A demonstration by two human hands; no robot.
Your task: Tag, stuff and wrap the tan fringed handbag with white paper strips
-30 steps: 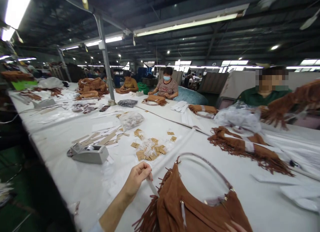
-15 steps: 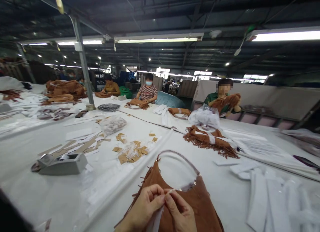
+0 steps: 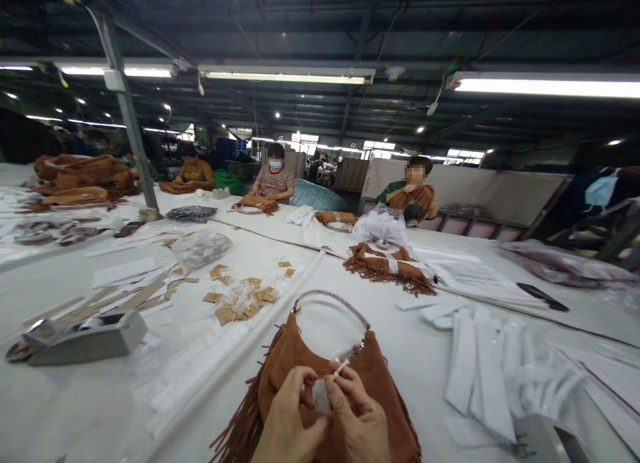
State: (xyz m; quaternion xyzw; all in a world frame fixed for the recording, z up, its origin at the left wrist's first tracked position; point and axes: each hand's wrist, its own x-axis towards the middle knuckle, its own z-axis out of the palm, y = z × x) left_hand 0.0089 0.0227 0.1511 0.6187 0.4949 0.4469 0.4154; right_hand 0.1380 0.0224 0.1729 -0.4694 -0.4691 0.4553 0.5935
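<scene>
The left hand (image 3: pixel 290 420) and right hand (image 3: pixel 356 416) meet over the brown fringed bag (image 3: pixel 300 366), which lies on the white bench (image 3: pixel 425 363) directly before the person. Both hands pinch one small white strip (image 3: pixel 323 393), fingertips closed on it. A tape dispenser (image 3: pixel 80 336) sits well left; white strips (image 3: pixel 480 363) lie right.
</scene>
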